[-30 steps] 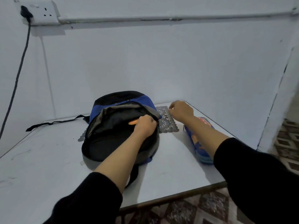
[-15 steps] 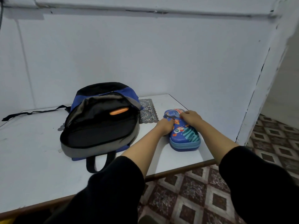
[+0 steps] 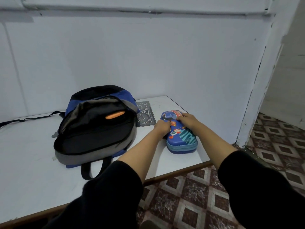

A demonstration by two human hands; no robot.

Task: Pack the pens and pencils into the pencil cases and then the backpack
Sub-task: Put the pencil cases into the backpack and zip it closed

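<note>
A blue, black and grey backpack [image 3: 92, 129] lies unzipped on the white table [image 3: 29, 171], its mouth facing me. An orange item [image 3: 115, 115] shows inside near the top of the opening. To its right lies a blue hard pencil case [image 3: 181, 139] with a space print, closed. My left hand [image 3: 162, 127] grips the case's left edge with curled fingers. My right hand [image 3: 187, 120] is curled over the case's far top. No loose pens or pencils are visible.
A grey lace-pattern mat [image 3: 145, 115] lies between the backpack and the case. A black strap [image 3: 24, 119] trails left from the backpack. The wall stands right behind the table, and a patterned tile floor [image 3: 189, 195] lies beyond the near and right edges.
My left hand left the backpack's opening and moved right onto the pencil case. My right hand came down from the mat onto the case. The view swung right.
</note>
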